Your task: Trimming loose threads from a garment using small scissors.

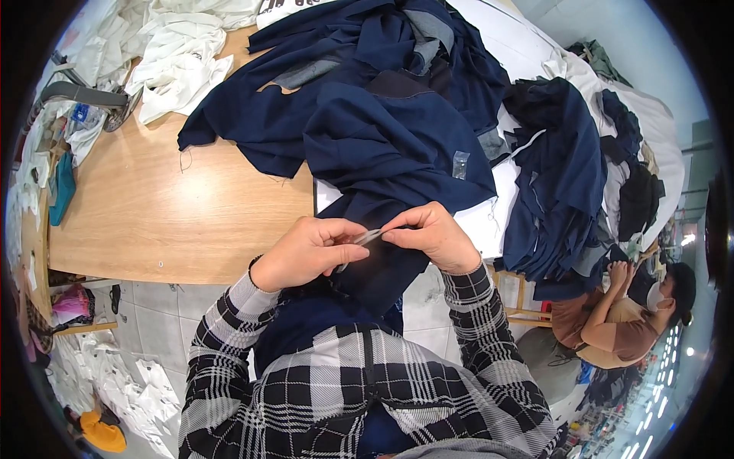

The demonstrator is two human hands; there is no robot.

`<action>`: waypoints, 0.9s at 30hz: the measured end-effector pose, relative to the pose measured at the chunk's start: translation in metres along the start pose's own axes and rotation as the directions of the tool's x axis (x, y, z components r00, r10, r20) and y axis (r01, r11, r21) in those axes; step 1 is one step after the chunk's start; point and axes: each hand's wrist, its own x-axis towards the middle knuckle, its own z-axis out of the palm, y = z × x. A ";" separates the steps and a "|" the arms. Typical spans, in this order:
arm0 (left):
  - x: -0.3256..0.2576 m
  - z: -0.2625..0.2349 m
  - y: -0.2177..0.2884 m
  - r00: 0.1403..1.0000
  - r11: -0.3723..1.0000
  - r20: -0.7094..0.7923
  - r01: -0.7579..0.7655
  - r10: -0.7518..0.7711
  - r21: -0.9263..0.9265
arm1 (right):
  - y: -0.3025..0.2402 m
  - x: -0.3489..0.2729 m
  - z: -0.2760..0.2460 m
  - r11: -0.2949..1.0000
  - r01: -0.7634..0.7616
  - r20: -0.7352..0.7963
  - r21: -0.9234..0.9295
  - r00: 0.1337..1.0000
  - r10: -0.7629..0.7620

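Note:
In my left hand is a small grey metal tool that looks like thread snips, its tip pointing right between thumb and forefinger. My right hand pinches with thumb and forefinger right at that tip; what lies in the pinch is too small to make out. Beneath both hands, navy blue fabric hangs over the table's front edge toward my lap. More of it lies heaped and creased across the table, with a small clear plastic packet on top.
A wooden table spreads to the left, with white garments at its far end and a grey bracket-like arm beside them. More navy fabric is piled on the right. A co-worker wearing a mask sits at the right.

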 end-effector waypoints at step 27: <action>0.001 -0.004 0.010 0.996 0.998 0.057 0.061 -0.061 -0.001 | -0.005 -0.002 0.002 1.000 0.000 -0.013 -0.013 1.000 -0.001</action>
